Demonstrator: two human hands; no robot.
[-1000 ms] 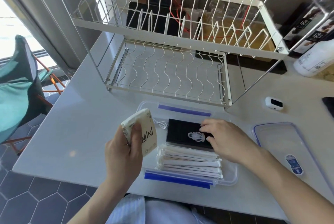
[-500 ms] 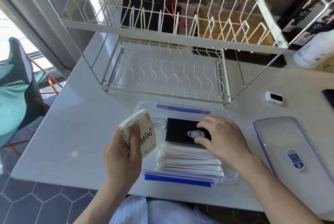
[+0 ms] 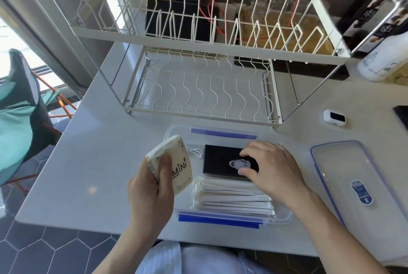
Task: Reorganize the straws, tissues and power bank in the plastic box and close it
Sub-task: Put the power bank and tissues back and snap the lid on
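A clear plastic box (image 3: 223, 134) with blue clips stands open at the table's near edge. Inside, a black power bank (image 3: 218, 161) lies at the back with a white cable (image 3: 195, 152) beside it. Several paper-wrapped straws (image 3: 231, 198) are stacked at the front. My right hand (image 3: 269, 170) rests over the power bank, thumb and fingers curled on its right end. My left hand (image 3: 150, 192) holds a cream pack of tissues (image 3: 174, 163) up above the box's left side. The clear lid (image 3: 348, 181) lies flat to the right of the box.
A white two-tier wire dish rack (image 3: 198, 88) stands right behind the box. A small white device (image 3: 334, 117) and a white bottle (image 3: 384, 61) are at the right. A teal folding chair (image 3: 17, 117) is left of the table.
My right hand's fingers have shifted slightly on the power bank's right end. The left hand keeps the tissue pack in about the same place.
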